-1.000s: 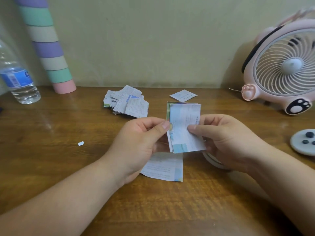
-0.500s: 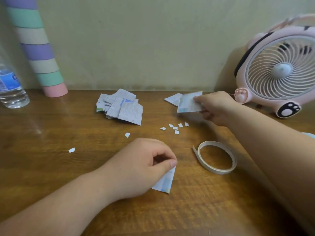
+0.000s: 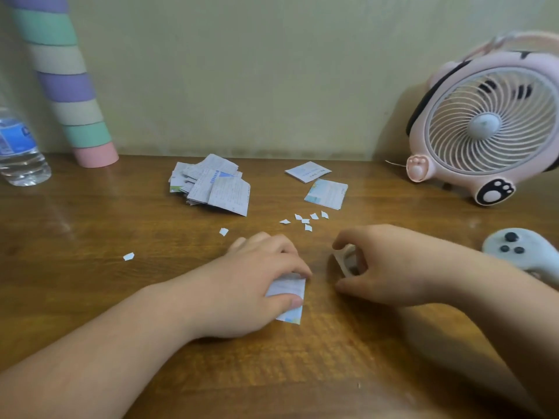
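Note:
My left hand (image 3: 257,285) pinches a folded printed paper slip (image 3: 289,294) between thumb and fingers, low on the wooden table (image 3: 90,282). My right hand (image 3: 387,267) curls its fingers and thumb around a white tape ring (image 3: 346,260), which it mostly hides. Two folded paper pieces lie farther back: one with a blue-green edge (image 3: 326,194) and a white one (image 3: 308,171) behind it. A heap of several printed paper slips (image 3: 211,186) sits at back centre.
Small white paper scraps (image 3: 305,220) lie scattered mid-table, with single ones (image 3: 128,256) to the left. A pink desk fan (image 3: 490,125) stands back right, a pale controller (image 3: 523,249) at the right edge, a water bottle (image 3: 18,152) and a striped tube (image 3: 66,86) back left.
My right hand put the folded piece down at the back beside the white one, then came back to the tape ring and closed round it. My left hand stayed on its slip.

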`<state>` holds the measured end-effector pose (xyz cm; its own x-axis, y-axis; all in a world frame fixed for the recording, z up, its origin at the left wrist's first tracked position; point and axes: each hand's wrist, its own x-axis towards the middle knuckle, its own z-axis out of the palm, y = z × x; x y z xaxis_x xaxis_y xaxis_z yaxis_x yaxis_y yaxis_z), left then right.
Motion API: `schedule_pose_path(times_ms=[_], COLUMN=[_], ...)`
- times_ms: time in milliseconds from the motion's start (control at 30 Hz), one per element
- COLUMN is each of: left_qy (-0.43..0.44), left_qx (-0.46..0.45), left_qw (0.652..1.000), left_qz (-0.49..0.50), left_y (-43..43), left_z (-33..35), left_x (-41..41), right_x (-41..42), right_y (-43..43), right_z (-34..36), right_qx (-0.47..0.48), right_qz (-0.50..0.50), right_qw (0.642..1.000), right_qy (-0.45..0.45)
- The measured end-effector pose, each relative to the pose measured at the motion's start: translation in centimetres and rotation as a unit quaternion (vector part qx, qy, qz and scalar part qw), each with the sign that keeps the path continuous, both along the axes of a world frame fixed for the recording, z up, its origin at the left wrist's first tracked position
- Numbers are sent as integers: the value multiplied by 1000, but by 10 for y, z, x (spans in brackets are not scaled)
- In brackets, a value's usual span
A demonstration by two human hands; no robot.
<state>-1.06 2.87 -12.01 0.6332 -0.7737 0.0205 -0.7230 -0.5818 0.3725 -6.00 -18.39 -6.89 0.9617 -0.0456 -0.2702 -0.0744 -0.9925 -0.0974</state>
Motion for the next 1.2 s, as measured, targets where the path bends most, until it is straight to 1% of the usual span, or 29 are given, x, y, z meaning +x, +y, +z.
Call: schedule_pose_path(times_ms=[67,167,233,300,400,467,500,533,567,600,667,700,733,767,800,900,1000,1200], left_qy=[-12,-20,-21,-33,-64,-87,-94,-94,-76,-30,123,195,244,271,282,291,321,357], left_qx=[11,13,12,4,-13,-23,-43,-83,-150,-230,-371,-418,-449,-470,-485,-513,-529,-525], left_qw=[1000,998,996,993,986,983,983,981,973,957,899,865,838,819,807,785,762,749], left_qz=[20,51,80,116,155,157,152,149,156,172,199,196,191,187,185,190,191,190], left_y=[-3,-6,-8,-10,-15,-18,-19,-20,-21,-23,-25,-26,-27,-28,-29,-30,-31,-33], left_z=[1,0,0,-1,-3,-5,-8,-10,-12,-13,-11,-10,-9,-9,-8,-9,-10,-9], left_x=[-2,-5,-6,-7,-4,-2,0,2,3,2,1,0,-1,-2,-2,-1,0,-2], right_x=[3,9,10,11,8,6,5,4,3,2,2,1,0,-1,-3,-6,-6,-7], right_y=[1,0,1,2,5,5,4,3,2,0,-2,-1,0,3,6,13,16,21], right_z=[-6,-9,-10,-14,-24,-32,-36,-39,-42,-44,-46,-46,-46,-46,-46,-46,-47,-45], right_qx=[32,64,87,141,282,335,361,389,415,434,456,466,479,493,506,530,555,551], right_qz=[-17,-27,-9,11,14,16,14,11,7,4,5,8,13,16,20,26,14,-5], right_qw=[999,997,996,988,952,931,919,906,894,883,867,861,853,845,837,820,803,807], right_qy=[-16,-15,-26,-64,-115,-147,-157,-164,-171,-180,-199,-205,-207,-206,-205,-214,-216,-214])
